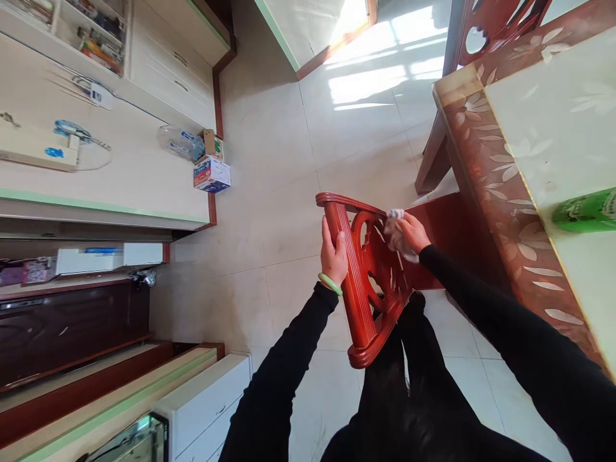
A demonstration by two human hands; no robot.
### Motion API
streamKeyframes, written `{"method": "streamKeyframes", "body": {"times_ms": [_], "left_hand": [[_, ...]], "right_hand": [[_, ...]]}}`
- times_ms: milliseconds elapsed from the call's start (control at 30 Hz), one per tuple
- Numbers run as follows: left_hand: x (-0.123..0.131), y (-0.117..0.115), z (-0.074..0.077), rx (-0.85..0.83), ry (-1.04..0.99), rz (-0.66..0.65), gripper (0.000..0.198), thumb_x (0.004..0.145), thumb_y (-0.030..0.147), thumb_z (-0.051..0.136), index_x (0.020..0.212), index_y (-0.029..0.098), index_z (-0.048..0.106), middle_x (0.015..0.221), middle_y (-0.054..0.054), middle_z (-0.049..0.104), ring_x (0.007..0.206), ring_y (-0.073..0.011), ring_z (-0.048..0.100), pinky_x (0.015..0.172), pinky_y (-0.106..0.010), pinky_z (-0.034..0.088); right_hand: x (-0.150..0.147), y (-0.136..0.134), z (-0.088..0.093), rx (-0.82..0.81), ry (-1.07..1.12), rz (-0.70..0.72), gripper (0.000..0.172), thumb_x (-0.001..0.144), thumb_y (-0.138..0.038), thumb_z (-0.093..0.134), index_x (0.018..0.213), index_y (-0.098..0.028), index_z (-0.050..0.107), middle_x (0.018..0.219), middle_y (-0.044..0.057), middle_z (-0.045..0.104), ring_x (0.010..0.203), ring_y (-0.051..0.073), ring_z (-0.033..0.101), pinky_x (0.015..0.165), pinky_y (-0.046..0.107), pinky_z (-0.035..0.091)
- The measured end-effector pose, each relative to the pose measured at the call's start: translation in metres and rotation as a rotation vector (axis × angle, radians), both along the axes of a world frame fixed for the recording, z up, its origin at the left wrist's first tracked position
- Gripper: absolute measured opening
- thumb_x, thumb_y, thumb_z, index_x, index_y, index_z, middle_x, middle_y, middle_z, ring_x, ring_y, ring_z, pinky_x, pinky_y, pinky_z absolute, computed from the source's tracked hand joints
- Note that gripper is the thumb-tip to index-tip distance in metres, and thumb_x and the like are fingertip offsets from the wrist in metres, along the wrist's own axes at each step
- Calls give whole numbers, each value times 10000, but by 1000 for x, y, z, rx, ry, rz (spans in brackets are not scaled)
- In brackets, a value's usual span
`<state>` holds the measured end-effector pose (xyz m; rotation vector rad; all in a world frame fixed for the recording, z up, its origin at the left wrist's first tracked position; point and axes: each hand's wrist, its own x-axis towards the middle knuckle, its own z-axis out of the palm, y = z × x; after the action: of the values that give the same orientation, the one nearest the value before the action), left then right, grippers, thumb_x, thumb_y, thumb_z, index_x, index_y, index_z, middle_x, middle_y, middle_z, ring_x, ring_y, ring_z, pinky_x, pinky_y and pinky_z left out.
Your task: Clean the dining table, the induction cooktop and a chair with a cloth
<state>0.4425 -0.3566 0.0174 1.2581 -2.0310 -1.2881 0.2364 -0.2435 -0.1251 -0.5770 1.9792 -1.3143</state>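
A glossy red-brown wooden chair (353,276) with a carved, openwork back stands in front of me, its seat partly under the table. My left hand (333,258), with a pale green bangle at the wrist, grips the grooved top rail of the backrest. In my right hand (412,232) is a crumpled whitish cloth (395,236), pinched against the far side post of the backrest. The carved slats lie between the two hands. Part of the seat is hidden behind my right forearm and the backrest.
At right is a floral-edged table (524,224) with a green bottle (587,210) lying across its top in view. Another carved chair (500,32) stands beyond. Small boxes (212,174) and a clear plastic jug (180,142) are by the left wall. White drawers (212,407) stand lower left.
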Motion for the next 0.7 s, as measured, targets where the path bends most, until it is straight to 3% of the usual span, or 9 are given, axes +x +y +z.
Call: {"method": "streamKeyframes", "body": {"times_ms": [133, 233, 267, 333, 433, 500, 567, 633, 700], "left_hand": [[-1, 1, 0, -8, 1, -16, 710, 1088, 519, 450, 1696, 182, 308, 1787, -137, 318, 1678, -236, 249, 1388, -433, 214], [-1, 1, 0, -1, -29, -8, 729, 1087, 533, 446, 1705, 180, 287, 1788, -146, 310, 1671, -248, 274, 1381, -445, 241], [-1, 1, 0, 2, -40, -3, 734, 1086, 536, 450, 1707, 182, 283, 1788, -146, 310, 1669, -248, 280, 1378, -444, 249], [0, 0, -1, 0, -50, -2, 735, 1085, 538, 456, 1709, 191, 282, 1792, -139, 305, 1667, -243, 284, 1377, -435, 252], [-1, 0, -1, -12, -53, -16, 720, 1092, 527, 453, 1713, 208, 276, 1799, -122, 293, 1671, -227, 272, 1386, -427, 225], [-1, -1, -1, -20, -61, -14, 708, 1097, 525, 450, 1714, 223, 278, 1801, -109, 292, 1677, -217, 254, 1391, -422, 207], [-1, -1, 0, -22, -73, -13, 701, 1100, 532, 445, 1715, 237, 283, 1801, -101, 296, 1680, -215, 245, 1391, -416, 206], [-1, -1, 1, -16, -81, -17, 697, 1100, 549, 444, 1716, 262, 288, 1798, -90, 308, 1678, -219, 250, 1389, -419, 216], [-1, -1, 2, -10, -79, -17, 704, 1093, 575, 454, 1714, 282, 296, 1794, -82, 321, 1676, -227, 258, 1387, -424, 221]], "right_hand": [[0, -82, 57, -414, 315, 370, 517, 975, -623, 612, 1315, -248, 716, 1541, 121, 573, 1462, 377, 484, 1255, 596, 400], [11, -132, 75, -546, 380, 557, 610, 1056, -676, 459, 1517, -303, 602, 1609, 106, 535, 1516, 347, 439, 1301, 624, 325], [14, -139, 69, -556, 369, 541, 617, 1082, -672, 386, 1545, -312, 576, 1600, 104, 547, 1509, 329, 453, 1305, 617, 324], [19, -135, 39, -545, 325, 436, 637, 1098, -673, 312, 1550, -307, 571, 1587, 109, 560, 1501, 304, 471, 1313, 588, 326], [15, -110, -31, -459, 222, 242, 651, 1077, -700, 318, 1469, -286, 633, 1573, 114, 571, 1501, 290, 484, 1322, 537, 331], [5, -92, -76, -295, 126, 136, 638, 1058, -693, 336, 1374, -259, 680, 1546, 128, 598, 1481, 286, 510, 1311, 516, 350], [-6, -79, -109, -102, 48, 57, 620, 1030, -672, 380, 1269, -206, 712, 1458, 178, 655, 1428, 305, 556, 1279, 537, 382], [-13, -72, -122, 15, 9, 16, 598, 1001, -661, 428, 1171, -174, 729, 1303, 210, 725, 1349, 322, 611, 1229, 563, 430], [-13, -69, -113, -6, -12, 43, 588, 998, -655, 431, 1138, -172, 734, 1219, 205, 751, 1321, 322, 631, 1203, 560, 458]]}}
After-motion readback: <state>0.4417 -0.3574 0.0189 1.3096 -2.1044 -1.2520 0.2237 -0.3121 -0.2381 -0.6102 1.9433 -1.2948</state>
